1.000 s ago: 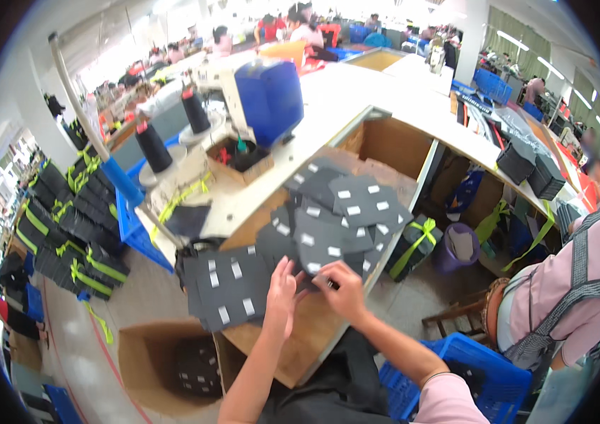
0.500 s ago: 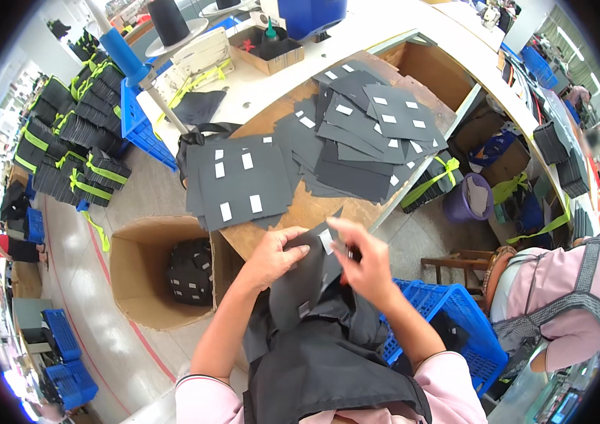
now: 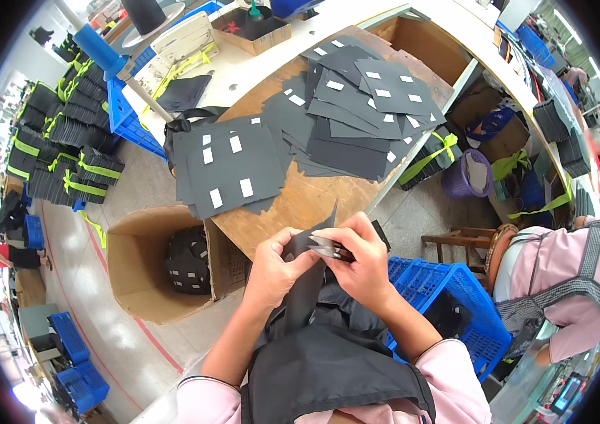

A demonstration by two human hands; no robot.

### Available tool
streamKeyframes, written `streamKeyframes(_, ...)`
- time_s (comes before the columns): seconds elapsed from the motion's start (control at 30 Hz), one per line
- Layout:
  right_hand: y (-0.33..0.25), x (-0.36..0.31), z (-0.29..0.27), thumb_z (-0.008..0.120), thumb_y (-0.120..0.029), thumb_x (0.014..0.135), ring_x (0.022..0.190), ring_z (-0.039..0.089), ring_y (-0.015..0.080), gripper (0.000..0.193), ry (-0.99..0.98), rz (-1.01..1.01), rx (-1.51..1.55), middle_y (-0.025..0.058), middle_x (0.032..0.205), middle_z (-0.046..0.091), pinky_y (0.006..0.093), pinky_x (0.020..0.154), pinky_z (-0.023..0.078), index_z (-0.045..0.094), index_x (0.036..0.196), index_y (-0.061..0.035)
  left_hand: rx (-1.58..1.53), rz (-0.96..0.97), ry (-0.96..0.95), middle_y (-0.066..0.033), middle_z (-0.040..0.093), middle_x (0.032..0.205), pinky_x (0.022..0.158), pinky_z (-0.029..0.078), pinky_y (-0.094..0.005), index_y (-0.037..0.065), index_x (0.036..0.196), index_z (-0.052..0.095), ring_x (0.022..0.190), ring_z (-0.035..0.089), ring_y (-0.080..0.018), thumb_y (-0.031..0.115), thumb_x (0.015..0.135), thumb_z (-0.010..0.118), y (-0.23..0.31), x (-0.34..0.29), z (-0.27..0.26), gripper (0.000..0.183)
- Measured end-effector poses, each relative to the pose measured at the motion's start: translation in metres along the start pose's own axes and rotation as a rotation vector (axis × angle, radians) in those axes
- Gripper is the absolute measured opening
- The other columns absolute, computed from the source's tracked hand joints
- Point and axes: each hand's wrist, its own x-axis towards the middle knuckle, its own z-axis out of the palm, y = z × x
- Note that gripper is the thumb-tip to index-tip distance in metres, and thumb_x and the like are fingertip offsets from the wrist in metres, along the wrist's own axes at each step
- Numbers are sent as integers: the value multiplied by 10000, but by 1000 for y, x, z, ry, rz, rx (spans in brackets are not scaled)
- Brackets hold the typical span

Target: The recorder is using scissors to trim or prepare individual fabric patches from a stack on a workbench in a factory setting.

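Observation:
My left hand pinches a dark fabric piece, folded over so that one pointed corner sticks up and the rest hangs toward my lap. Thread snips with metal blades are gripped in my right hand, their tips against the piece beside my left thumb. Beyond my hands, on a brown wooden board, lies a neat stack of dark panels with white patches. A looser, fanned pile of similar panels spreads to its right.
An open cardboard box holding dark pieces stands at left. To my right are a blue crate, a purple bin and a seated person in pink. Strapped dark stacks fill the far left.
My right hand has brought the snips' blades to the fabric beside my left fingers. The piece is now folded narrower, its white patch out of sight. My view has shifted slightly.

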Motion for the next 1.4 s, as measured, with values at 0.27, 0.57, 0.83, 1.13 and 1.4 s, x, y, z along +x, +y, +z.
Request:
streamKeyframes(0.27, 18, -5, 14, 607, 39, 772, 602, 482, 127, 96, 83, 24, 192, 27, 751, 478, 225, 526, 398, 542, 807, -23, -252, -151, -59, -34, 622, 847, 655, 476, -224, 10, 941, 593, 728, 579, -79, 64, 788, 664, -4, -2, -3, 177)
streamKeyframes(0.57, 1, -12, 2, 638, 12, 764, 585, 437, 91, 99, 106, 140, 167, 33, 757, 471, 224, 492, 360, 569, 826, -22, -214, -122, 74, -17, 612, 837, 643, 455, -206, 24, 908, 582, 707, 553, -55, 76, 795, 671, -6, -4, 5, 153)
streamKeyframes(0.83, 11, -3, 8, 659, -6, 719, 612, 555, 231, 143, -48, -3, -69, 78, 786, 491, 328, 506, 442, 552, 812, -30, -3, -4, 44, -8, 611, 832, 672, 461, -210, 25, 924, 592, 743, 563, -54, 7, 782, 646, -11, -4, 7, 153)
streamKeyframes(1.13, 23, -21, 27, 575, -53, 860, 610, 386, 67, 78, 80, 481, 850, -21, 743, 421, 196, 563, 331, 508, 824, -36, -378, -267, -16, -18, 617, 849, 669, 460, -214, 29, 935, 586, 732, 570, -81, 81, 802, 646, -11, 0, 2, 155)
streamKeyframes(1.4, 32, -27, 16, 602, -82, 855, 534, 390, 62, 118, 143, 584, 944, -15, 714, 437, 211, 495, 322, 496, 894, -48, -407, -252, 8, -33, 628, 872, 694, 477, -221, 25, 947, 585, 756, 587, -84, 72, 807, 629, -8, 0, 6, 155)
